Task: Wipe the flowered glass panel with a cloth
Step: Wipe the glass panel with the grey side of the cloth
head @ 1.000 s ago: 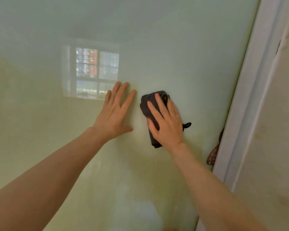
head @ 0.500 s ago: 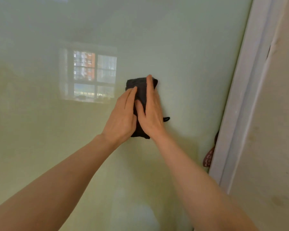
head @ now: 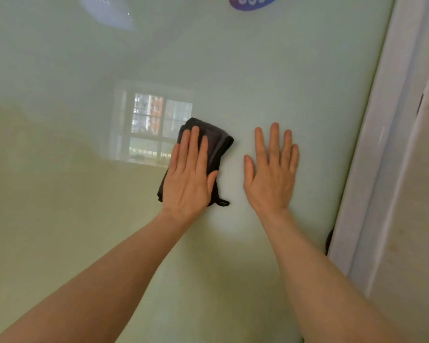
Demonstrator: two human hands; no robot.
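A pale green glass panel (head: 295, 70) fills most of the view and mirrors a window. A dark grey folded cloth (head: 219, 142) lies flat against it near the middle. My left hand (head: 188, 174) presses on the cloth with straight fingers and covers most of it. My right hand (head: 273, 172) rests flat on the bare glass just right of the cloth, fingers spread and pointing up. A purple and blue flower print (head: 253, 2) shows at the panel's top edge.
A white frame (head: 372, 169) runs down the right side of the panel, with a cream wall (head: 411, 231) beyond it. A small dark object (head: 329, 240) sits at the frame's edge, low on the right.
The cloth passed from under my right hand to under my left hand. My right hand moved off to the right onto bare glass. The view tilted up, so the flower print came in.
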